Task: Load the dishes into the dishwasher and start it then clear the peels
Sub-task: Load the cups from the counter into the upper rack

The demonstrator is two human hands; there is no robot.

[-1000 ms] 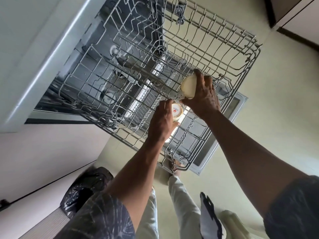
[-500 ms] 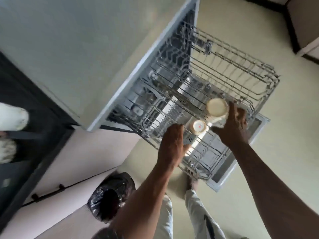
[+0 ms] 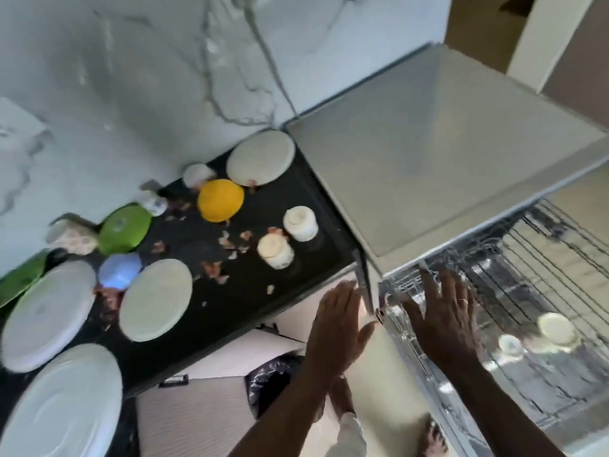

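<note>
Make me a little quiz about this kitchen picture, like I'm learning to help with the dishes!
1. True or false: the left hand and the right hand both hold nothing.
2. How many cups sit in the dishwasher rack? A: one. B: two. C: four.
3. Fill in the blank: the peels lie scattered on the black ____.

Key: 1 true, both have straight, empty fingers. 2 B. 3 counter.
</note>
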